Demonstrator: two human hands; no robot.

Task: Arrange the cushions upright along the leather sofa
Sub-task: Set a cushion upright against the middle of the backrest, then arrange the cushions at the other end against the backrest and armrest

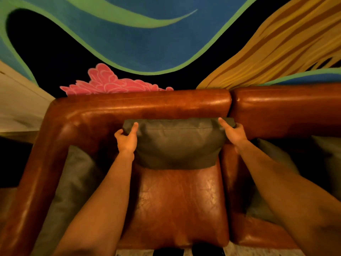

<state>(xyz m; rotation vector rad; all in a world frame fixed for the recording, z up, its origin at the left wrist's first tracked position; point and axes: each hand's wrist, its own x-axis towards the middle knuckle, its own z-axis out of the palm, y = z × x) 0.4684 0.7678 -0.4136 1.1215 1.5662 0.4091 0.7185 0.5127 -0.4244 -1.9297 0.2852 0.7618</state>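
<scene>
A: Where does your cushion [178, 143] sit?

B: Upright against the leather sofa [140, 106] backrest, above the seat, long axis running 9 to 3 o'clock, face toward you.

A: And your grip?

B: Left hand [127, 139] closed on its 10 o'clock corner, right hand [233, 133] closed on its 2 o'clock corner. Further grey cushions [73, 182] lie at 8 and 4 o'clock.

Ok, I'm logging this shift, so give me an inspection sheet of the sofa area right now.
Surface: brown leather sofa, seat bare in the middle.
Job's things: grey-green leather cushion upright against the backrest; a similar cushion lies by the armrest, another on the next seat.
Clutter: nothing seen.
Grippers: left hand and right hand each grip a top corner of the upright cushion.
Cables: nothing seen.
Surroundings: painted wall mural behind the sofa.
</scene>
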